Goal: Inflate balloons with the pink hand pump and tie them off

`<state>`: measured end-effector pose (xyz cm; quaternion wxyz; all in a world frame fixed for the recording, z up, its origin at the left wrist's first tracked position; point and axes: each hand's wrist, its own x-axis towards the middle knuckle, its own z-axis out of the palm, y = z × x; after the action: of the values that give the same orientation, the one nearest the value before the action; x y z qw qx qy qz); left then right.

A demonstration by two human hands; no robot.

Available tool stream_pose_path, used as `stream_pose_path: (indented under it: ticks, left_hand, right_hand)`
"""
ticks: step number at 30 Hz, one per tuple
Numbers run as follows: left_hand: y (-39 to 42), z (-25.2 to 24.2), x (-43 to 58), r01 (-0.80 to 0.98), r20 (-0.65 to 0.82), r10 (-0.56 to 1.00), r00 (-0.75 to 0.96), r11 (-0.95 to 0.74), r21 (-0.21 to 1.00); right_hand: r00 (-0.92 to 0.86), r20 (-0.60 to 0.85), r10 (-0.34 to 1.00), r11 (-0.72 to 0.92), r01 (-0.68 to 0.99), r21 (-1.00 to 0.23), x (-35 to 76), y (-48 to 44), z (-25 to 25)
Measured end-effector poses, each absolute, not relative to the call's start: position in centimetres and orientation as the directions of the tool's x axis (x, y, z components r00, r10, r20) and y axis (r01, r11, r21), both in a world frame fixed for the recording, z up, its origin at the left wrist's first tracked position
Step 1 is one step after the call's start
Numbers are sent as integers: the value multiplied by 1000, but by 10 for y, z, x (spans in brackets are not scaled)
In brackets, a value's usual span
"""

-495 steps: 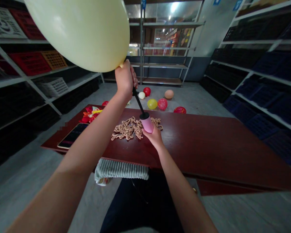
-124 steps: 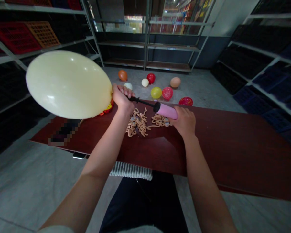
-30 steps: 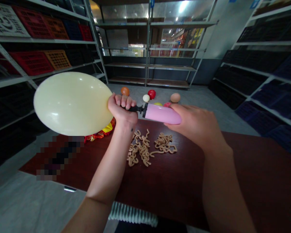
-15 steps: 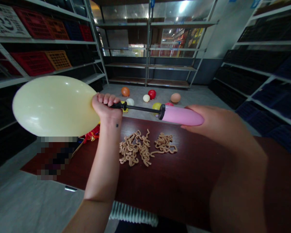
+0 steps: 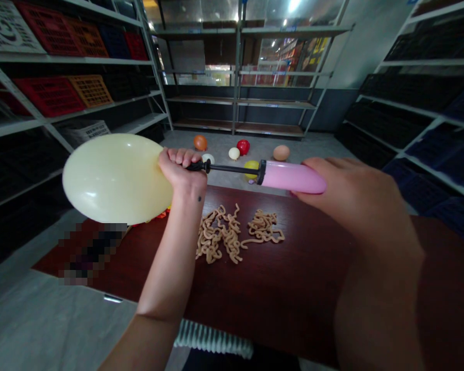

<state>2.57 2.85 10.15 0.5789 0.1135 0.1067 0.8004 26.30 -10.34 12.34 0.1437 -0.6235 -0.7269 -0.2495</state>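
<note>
A person's left hand (image 5: 181, 167) is closed in a fist around the neck of a pale yellow inflated balloon (image 5: 114, 179) and the black nozzle of a pink hand pump (image 5: 292, 176). The right hand (image 5: 355, 193) is clasping the pump's far end, holding it level. Curly tan strands (image 5: 220, 234) are lying on the dark red tabletop (image 5: 278, 288); small balloons (image 5: 251, 169) are resting on the floor (image 5: 62, 319) beyond, between metal shelves (image 5: 81, 98).

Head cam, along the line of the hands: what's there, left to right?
cream balloon → left hand → black pump shaft → pink pump barrel → right hand
</note>
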Motion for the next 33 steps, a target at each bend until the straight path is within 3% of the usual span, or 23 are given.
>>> stream_pose_path:
  ticks: [5,12,15,22,29,33]
  left_hand:
    - [18,98,53,-893,30,962,-271,-263,366]
    - [13,87,75,-889,72,977,-199,-211,406]
    - [18,88,67,-877,95,978,-185,-208,433]
    - [21,96,49,-914,137,975,-175,-213,344]
    - [13,108,43,-896,34,976,-213,-209,393]
    - [19,105,33,-899,113,973,-201,-229,373]
  right_hand:
    - [-220,524,823,66,953,296,244,-98,118]
    - [-229,489,842,56,938,343,224,-102,116]
    - [-239,495,836,87,947,310,224,-97,112]
    - [-226,484,846,146,970,197,226,-86,104]
    - [-238,452,860,193,971,144,236,-83,106]
    - [-212,403,891,187,977,101,244,-87,112]
